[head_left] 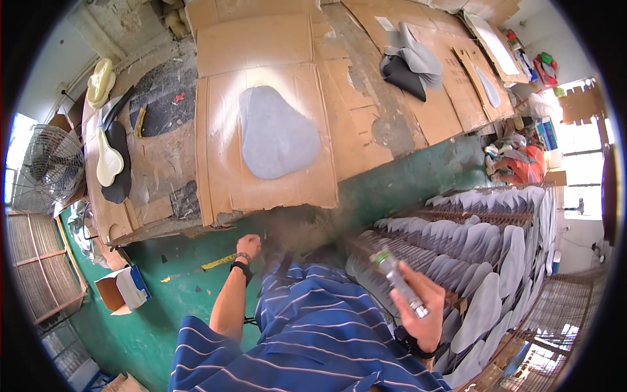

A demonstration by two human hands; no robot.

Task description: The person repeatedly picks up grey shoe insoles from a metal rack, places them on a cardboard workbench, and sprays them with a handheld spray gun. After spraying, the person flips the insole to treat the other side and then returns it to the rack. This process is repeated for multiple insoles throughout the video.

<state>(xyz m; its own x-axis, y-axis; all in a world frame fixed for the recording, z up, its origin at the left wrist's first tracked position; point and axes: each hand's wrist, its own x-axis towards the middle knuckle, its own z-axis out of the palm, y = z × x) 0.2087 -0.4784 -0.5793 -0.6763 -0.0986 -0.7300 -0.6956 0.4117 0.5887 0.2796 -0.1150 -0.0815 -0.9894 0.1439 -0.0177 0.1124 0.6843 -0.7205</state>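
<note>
Your right hand grip wrapped round spray can, raised over rack of grey insoles. Your left hand fisted at desk edge, below grey pear-shaped piece on cardboard.

A long tabletop covered in flattened brown cardboard fills the picture from ten to two o'clock, above a green-painted floor that runs to seven o'clock. At nine o'clock a wire-caged fan stands against a pale wall, with slatted wooden racks below it. Bright daylight pours through a window at three o'clock.
</note>
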